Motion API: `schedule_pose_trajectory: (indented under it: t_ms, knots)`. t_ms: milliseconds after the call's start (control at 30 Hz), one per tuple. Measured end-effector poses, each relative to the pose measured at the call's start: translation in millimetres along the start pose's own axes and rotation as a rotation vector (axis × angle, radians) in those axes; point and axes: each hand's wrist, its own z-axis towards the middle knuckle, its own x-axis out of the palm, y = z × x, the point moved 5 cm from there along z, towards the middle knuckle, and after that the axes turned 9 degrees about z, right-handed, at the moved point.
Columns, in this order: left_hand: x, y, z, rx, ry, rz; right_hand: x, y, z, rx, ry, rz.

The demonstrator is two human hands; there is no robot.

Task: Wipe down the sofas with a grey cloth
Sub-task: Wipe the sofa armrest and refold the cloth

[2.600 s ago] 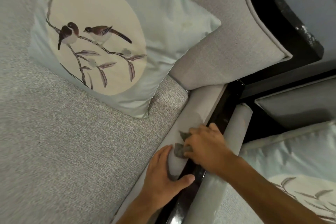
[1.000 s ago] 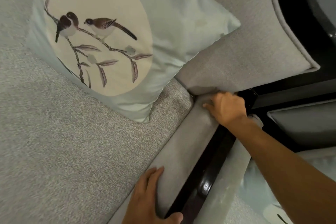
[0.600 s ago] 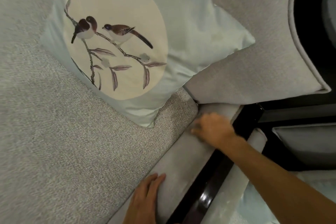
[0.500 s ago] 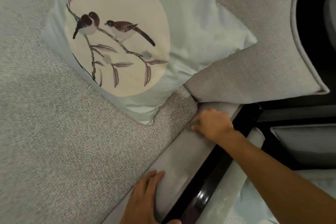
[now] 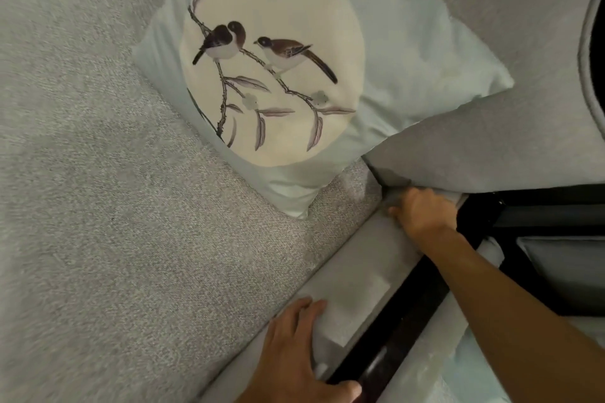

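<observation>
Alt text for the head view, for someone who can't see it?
Right hand presses the far end of the sofa's padded arm, under the back cushion; no cloth clearly visible. Left hand rests on it nearer. Bird pillow on the seat.

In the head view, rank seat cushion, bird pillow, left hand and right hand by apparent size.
1. seat cushion
2. bird pillow
3. left hand and right hand, unranked: the left looks bigger, but it is nearer the camera.

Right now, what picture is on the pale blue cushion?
The pale blue satin cushion shows two brown birds on a branch in a cream circle; head view.
</observation>
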Motion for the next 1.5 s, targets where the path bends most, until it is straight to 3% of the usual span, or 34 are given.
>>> schedule_pose_trajectory:
  t_ms: [200,400,600,767,800,967,1033,1100,1167,1267,1333,1500]
  knots:
    - [2,9,-12,0.035,-0.019,-0.033,45,68,-78,-0.342,0.287,0.052]
    - [2,31,-34,0.004,-0.113,-0.055,28,46,-64,-0.098,0.150,0.048]
    - [0,67,-60,-0.133,-0.204,-0.198,56,113,-151,-0.489,0.294,0.063]
    - [2,92,-90,-0.184,-0.236,-0.167,32,74,-109,-0.163,0.135,0.075]
    - [2,95,-95,-0.196,-0.241,-0.172,37,76,-113,-0.172,0.128,0.087]
    - [4,109,-113,-0.249,-0.272,-0.165,76,132,-194,-0.567,0.441,0.201]
    - [6,116,-121,-0.280,-0.234,-0.144,71,127,-185,-0.511,0.410,0.214]
    - [6,121,-129,-0.295,-0.214,-0.167,63,114,-172,-0.389,0.257,0.224]
    - [7,127,-139,-0.312,-0.208,-0.201,66,116,-186,-0.388,0.146,0.189]
    - [9,135,-154,-0.343,-0.202,-0.286,80,147,-248,-0.625,0.286,0.175]
    - [10,141,-163,-0.356,-0.211,-0.337,81,154,-259,-0.681,0.325,0.137]
    - [9,148,-177,-0.361,-0.212,-0.420,64,126,-208,-0.392,0.187,0.106]
